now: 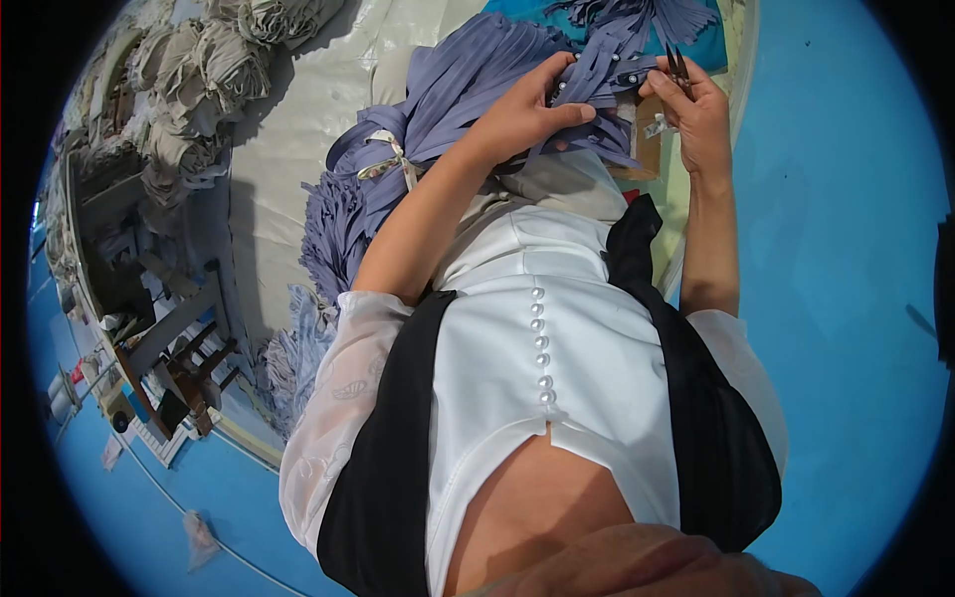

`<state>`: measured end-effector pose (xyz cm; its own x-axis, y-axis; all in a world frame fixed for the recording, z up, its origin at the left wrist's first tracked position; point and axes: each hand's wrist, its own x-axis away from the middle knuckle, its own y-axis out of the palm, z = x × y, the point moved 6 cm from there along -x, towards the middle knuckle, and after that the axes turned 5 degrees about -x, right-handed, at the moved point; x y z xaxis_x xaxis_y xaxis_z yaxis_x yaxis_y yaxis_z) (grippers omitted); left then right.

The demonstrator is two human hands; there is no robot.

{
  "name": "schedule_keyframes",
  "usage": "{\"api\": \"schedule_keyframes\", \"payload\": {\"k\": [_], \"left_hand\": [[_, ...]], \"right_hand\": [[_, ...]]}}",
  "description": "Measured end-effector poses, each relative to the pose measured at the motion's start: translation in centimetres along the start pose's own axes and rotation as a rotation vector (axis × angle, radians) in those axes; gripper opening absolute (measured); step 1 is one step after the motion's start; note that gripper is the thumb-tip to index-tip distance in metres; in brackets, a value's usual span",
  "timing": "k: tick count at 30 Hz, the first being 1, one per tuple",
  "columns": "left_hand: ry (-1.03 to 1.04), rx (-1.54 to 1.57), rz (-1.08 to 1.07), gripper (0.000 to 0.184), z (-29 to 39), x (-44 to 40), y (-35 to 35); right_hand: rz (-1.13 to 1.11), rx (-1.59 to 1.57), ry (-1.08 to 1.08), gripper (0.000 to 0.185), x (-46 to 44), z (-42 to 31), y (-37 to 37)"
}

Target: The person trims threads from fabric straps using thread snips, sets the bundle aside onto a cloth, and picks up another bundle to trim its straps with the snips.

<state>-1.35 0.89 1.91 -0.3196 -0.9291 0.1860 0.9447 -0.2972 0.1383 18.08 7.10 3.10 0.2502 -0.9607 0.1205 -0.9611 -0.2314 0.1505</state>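
Pleated purple-blue fabric (477,85) lies in a large bundle at the top centre, with a pale patterned strip (398,159) tied round part of it. My left hand (527,114) is closed over the fabric, its thumb lying across the folds. Small white beads or buttons (633,78) show on the fabric between my hands. Dark-bladed snips (678,72) are held in my right hand (696,109), blades pointing up. The thumb and fingertips of that hand are at the fabric's edge. What lies under my left fingers is partly hidden.
Beige cloth bundles (229,65) are piled at the upper left, beside a pale covered surface (264,199). A brown block (647,139) sits below the fabric. Teal material (711,50) lies behind it. Wooden frames (184,328) stand at the left on the blue floor (846,298).
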Motion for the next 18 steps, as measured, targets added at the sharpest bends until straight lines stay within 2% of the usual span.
{"api": "schedule_keyframes", "payload": {"k": [5,7,11,14,18], "left_hand": [[-0.067,0.205,-0.104,0.06,0.9,-0.1,0.8],[-0.101,0.344,-0.123,0.055,0.4,-0.3,0.8],[-0.118,0.596,-0.208,0.05,0.0,-0.6,0.4],[-0.077,0.496,-0.104,0.048,-0.7,-0.7,-0.1],[-0.083,0.449,-0.119,0.048,-0.6,-0.6,-0.2]], "right_hand": [[0.022,-0.002,-0.065,0.019,0.8,-2.2,-0.1],[0.035,0.005,-0.092,0.018,1.1,-2.6,-0.1],[-0.056,-0.104,-0.07,0.016,1.2,-2.2,-0.1],[-0.108,-0.185,-0.043,0.016,1.2,-1.9,0.2],[-0.049,-0.2,-0.01,0.017,1.1,-1.2,0.0]]}}
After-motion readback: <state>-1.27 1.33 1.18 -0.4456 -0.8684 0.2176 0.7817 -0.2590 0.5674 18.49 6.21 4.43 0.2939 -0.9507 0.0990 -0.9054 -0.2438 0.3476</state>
